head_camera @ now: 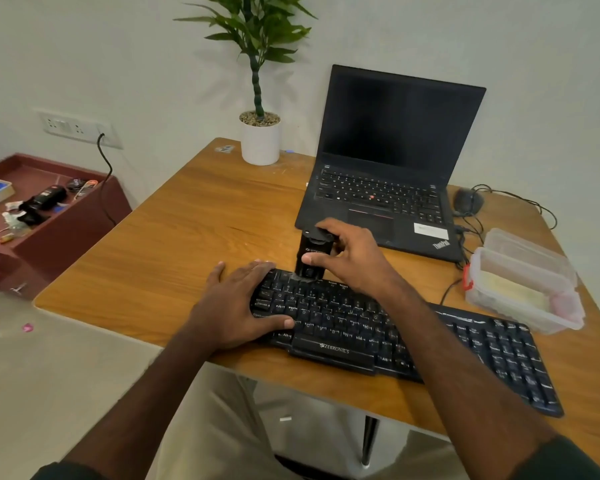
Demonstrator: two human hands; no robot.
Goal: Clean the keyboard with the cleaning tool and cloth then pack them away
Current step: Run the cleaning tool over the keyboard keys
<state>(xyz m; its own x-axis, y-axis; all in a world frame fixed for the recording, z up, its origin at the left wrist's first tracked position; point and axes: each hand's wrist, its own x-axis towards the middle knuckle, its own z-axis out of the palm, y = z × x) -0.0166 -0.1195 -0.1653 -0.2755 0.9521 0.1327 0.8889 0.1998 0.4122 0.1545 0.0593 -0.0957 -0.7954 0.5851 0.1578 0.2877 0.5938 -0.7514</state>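
Observation:
A black keyboard (pixel 413 337) lies slantwise along the near edge of the wooden table (pixel 194 216). My left hand (pixel 236 306) rests flat on the keyboard's left end, fingers spread, thumb on the lower keys. My right hand (pixel 350 254) grips a black upright cleaning tool (pixel 312 254), whose lower tip touches the keyboard's top-left key rows. A pale cloth (pixel 515 292) seems to lie inside a clear plastic box (pixel 478 296) at the right.
An open black laptop (pixel 388 174) stands behind the keyboard, a mouse (pixel 466 200) and cables to its right. The box's lid (pixel 530 251) lies behind it. A potted plant (pixel 260 140) stands at the far edge. A maroon shelf (pixel 66 216) with clutter sits left.

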